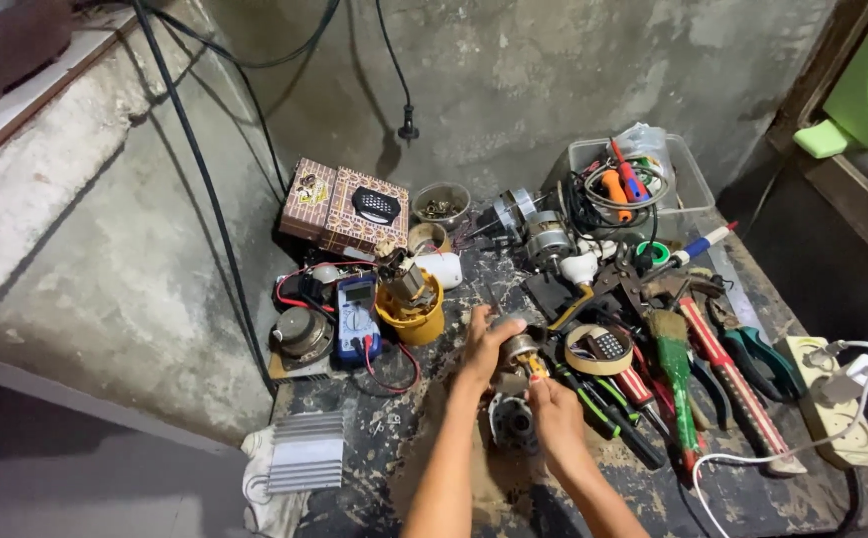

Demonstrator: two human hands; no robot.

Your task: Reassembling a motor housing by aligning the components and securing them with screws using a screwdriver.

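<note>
Small motor stripped down, mid-job. Left hand (487, 344) curls over the rotor/armature piece (521, 347), fingers closed on its top. Right hand (557, 413) sits just below, fingers pressed together on a screwdriver with an orange-and-dark handle (536, 367), tip at the rotor end, as far as I can tell. Dark round motor housing (512, 423) lies on the surface (394, 468) between the two wrists, open end up, hollow.

Progress, my read: housing and rotor are apart, so disassembly is largely done, or reassembly is not yet started. Can't tell which way it's going. Nothing looks fastened; no screws visible near the hands.

Materials:
- Surface: dark, gritty, flaked with pale paint or plaster, rough.
- Rotor: dull metal, cylindrical, copper tint on one end.
- Housing: matte black, cast or moulded, round bore.
- Yellow cup (412, 314) left of the hands, hard plastic, another motor part stuck in it.
- Blue multimeter (357, 317) beside it, red and black leads trailing.
- Ribbed aluminium heatsink (305, 451) at the front left edge, on a white rag.
- Roll of tape (598, 349) just right of the hands, then a heap of pliers and screwdrivers, red and green grips.
- Clear plastic tub (688, 179) at the back, full of wire.
- White power strip (833, 399) at far right, plugged in.

Walls: bare rough concrete, stained.
</note>
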